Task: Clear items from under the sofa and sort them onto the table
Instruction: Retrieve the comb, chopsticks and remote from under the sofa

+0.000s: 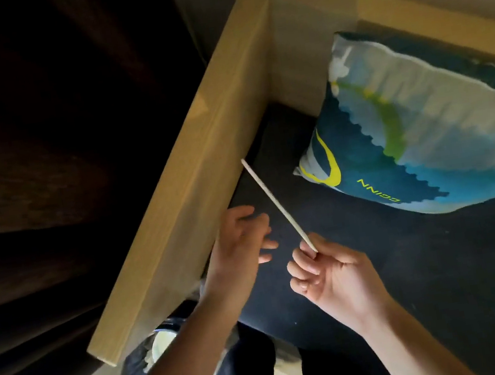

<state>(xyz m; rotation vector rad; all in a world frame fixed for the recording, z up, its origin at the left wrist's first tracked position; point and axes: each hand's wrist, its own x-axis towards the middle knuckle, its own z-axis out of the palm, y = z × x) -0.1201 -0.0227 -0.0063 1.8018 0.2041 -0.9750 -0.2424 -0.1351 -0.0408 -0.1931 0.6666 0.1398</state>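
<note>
A thin pale stick (pixel 274 202) slants up and to the left over the dark sofa seat (pixel 411 259). My right hand (pixel 333 277) pinches its lower end between thumb and fingertips. My left hand (pixel 239 246) hovers just left of the stick, fingers spread and curled, holding nothing. The stick's upper tip ends close to the pale wooden sofa arm (pixel 192 195). The floor under the sofa and the table are out of view.
A blue, white and green cushion (pixel 424 135) leans at the back right of the seat. The wooden frame runs along the left and back. A dark curtain (pixel 42 153) hangs at left. Small objects (pixel 163 341) lie below the arm's front end, blurred.
</note>
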